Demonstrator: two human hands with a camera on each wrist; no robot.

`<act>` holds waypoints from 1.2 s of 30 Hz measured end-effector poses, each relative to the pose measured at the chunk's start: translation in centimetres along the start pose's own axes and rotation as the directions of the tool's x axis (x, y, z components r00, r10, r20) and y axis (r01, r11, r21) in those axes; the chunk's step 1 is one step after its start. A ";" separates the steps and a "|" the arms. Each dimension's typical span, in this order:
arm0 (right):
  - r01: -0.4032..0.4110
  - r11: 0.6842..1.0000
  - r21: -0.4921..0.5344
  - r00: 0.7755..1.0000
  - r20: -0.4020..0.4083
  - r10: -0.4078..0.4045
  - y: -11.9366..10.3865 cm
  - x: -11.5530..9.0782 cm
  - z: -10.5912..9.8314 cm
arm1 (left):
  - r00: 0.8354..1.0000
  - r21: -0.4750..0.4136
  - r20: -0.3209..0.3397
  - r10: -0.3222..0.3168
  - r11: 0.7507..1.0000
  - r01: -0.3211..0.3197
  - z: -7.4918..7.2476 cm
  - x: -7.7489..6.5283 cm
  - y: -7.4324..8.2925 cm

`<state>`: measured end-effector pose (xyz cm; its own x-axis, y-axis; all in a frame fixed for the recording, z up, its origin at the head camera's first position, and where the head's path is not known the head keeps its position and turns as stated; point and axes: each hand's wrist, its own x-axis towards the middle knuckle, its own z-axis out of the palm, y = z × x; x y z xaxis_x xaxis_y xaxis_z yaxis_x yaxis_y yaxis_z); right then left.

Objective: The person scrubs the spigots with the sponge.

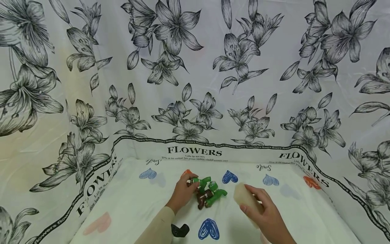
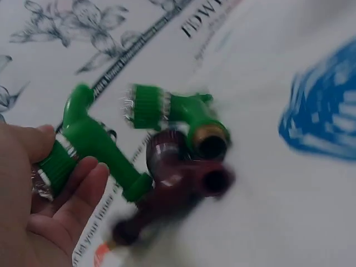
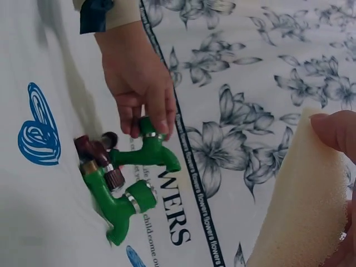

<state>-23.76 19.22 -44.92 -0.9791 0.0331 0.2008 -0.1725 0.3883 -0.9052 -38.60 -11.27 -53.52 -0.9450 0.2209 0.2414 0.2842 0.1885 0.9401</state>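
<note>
My left hand [image 1: 182,190] pinches a green plastic tap [image 2: 97,142] by its ribbed knob, with the thumb on one side and fingers on the other. Close beside it lie a second green tap [image 2: 189,114] with a brass-coloured threaded end and a dark maroon tap [image 2: 172,186]. These lie against one another on the cloth, and the left wrist view blurs them. To the right of the taps, my right hand [image 1: 266,210] grips a cream-coloured sponge [image 1: 245,200]. In the right wrist view the sponge's porous side [image 3: 303,194] shows, apart from the taps.
A white cloth [image 1: 146,203] with printed hearts covers the surface beneath the taps. Behind and at both sides rises a white curtain [image 1: 210,74] with black lily drawings and a lettered border. A dark band [image 3: 94,15] sits at the left sleeve's cuff.
</note>
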 end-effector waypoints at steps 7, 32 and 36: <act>0.100 0.995 0.015 0.995 -0.006 -0.100 -0.1 0.1 0.3 | 0.999 -0.368 0.007 -0.040 0.929 0.039 -0.4 -0.5 3.8; 0.290 0.952 0.098 0.956 0.020 -0.293 -3.4 0.4 3.1 | 0.974 -0.314 0.166 0.155 0.945 -0.096 2.1 -4.5 13.3; 0.321 0.943 0.091 0.946 0.005 -0.323 -3.5 0.3 3.2 | 0.970 -0.244 0.153 0.191 0.958 -0.150 2.2 -4.8 13.9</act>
<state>-23.79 14.93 -42.86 -0.8713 -0.0988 0.4807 -0.4871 0.2928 -0.8228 -29.79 -7.64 -42.15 -0.8373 0.3966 0.3763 0.3742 -0.0861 0.9233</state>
